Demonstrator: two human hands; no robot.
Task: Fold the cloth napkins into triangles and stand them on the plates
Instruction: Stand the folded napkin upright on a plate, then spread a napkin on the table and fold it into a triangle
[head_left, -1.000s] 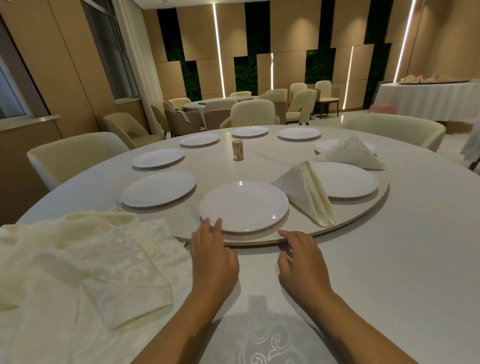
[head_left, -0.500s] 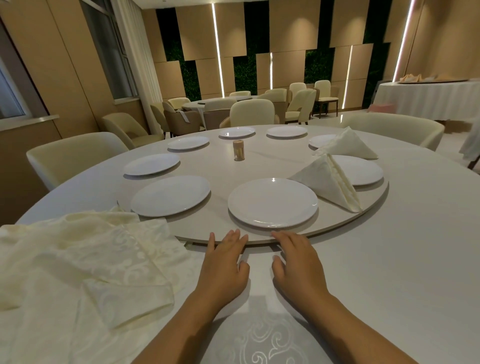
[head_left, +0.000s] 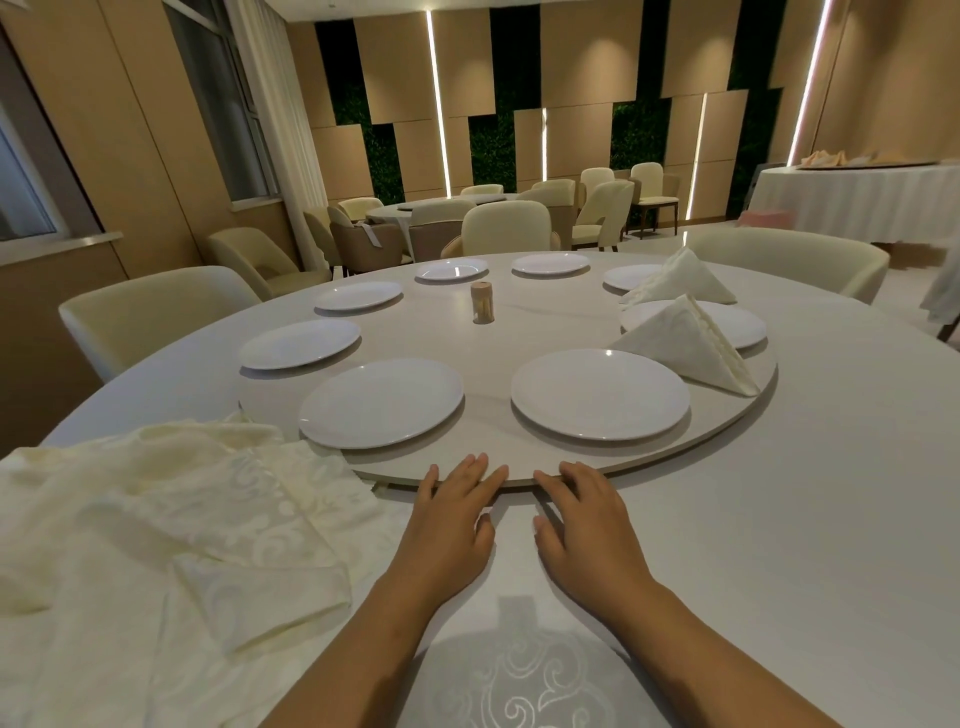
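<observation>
My left hand (head_left: 449, 519) and my right hand (head_left: 584, 525) lie flat side by side, fingertips touching the near edge of the round turntable (head_left: 488, 338). Several white plates sit round its rim; the two nearest are an empty plate (head_left: 382, 402) at the left and an empty plate (head_left: 600, 400) at the right. A folded triangle napkin (head_left: 685, 345) stands on the right plate (head_left: 737, 322). A second triangle napkin (head_left: 680, 278) stands on the plate behind it. A pile of unfolded cream napkins (head_left: 171, 509) lies at my left on the table.
A small wooden toothpick holder (head_left: 482, 301) stands at the turntable's middle. Cream chairs (head_left: 150, 312) ring the big round table (head_left: 831, 493). A patterned napkin (head_left: 530, 675) lies flat under my forearms. Further tables and chairs fill the room behind.
The turntable has turned anticlockwise: the plates and both folded napkins slid to the right. My hands moved right along its edge and came closer together.
</observation>
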